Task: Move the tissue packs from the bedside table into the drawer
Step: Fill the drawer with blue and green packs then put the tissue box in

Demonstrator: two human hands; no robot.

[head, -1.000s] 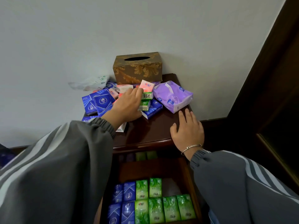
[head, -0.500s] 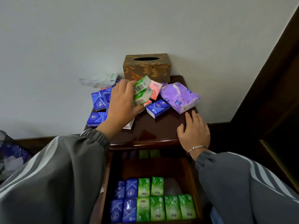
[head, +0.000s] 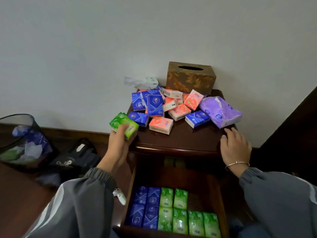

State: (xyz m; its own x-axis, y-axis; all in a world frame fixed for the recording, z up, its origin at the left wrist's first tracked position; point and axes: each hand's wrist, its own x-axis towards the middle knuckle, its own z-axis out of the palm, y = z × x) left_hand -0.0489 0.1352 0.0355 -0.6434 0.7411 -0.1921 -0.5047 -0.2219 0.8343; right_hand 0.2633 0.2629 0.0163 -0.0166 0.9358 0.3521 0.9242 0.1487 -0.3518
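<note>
My left hand (head: 118,145) grips green tissue packs (head: 123,124) just off the left edge of the dark wooden bedside table (head: 178,141). On the tabletop lies a heap of blue packs (head: 151,103) and pink packs (head: 161,125), with a large purple tissue pack (head: 220,111) at the right. My right hand (head: 235,146) rests with relaxed fingers on the table's front right corner, holding nothing. Below, the open drawer (head: 221,212) holds rows of blue packs (head: 145,206) on the left and green packs (head: 181,215) on the right.
A brown ornate tissue box (head: 190,77) stands at the back of the table by the wall, with a crumpled wrapper (head: 142,82) to its left. A mesh waste bin (head: 20,141) and a black bag (head: 73,158) sit on the floor at left.
My left hand lifted the green packs off the heap and drew them left and down, past the table's left edge. My right hand stayed on the table's front right corner.
</note>
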